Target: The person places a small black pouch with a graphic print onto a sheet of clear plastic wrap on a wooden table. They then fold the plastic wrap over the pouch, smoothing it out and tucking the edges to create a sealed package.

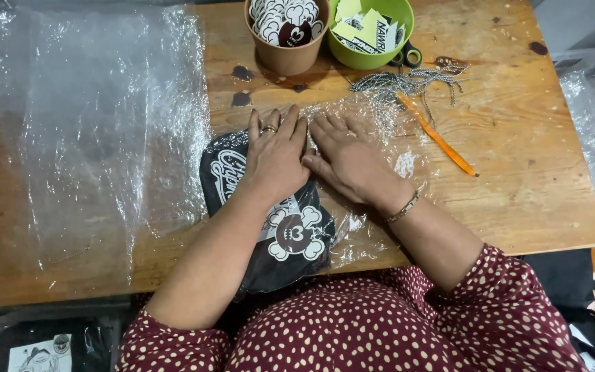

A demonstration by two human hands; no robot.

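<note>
On the wooden table (531, 172), left hand (275, 155) and right hand (350, 160) press flat, fingers spread, on bagged black garment (290, 234)

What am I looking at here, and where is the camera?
The camera sits on a person's head, looking down at their own bare hands; there is no machine. The left hand and right hand press flat on a clear plastic bag with a folded black printed garment inside, on a wooden table. Nothing is gripped. Nearby: a brown paper cup of stickers, a green bowl of paper tags, an orange pencil, silver ball chains, more plastic sheeting.
</note>
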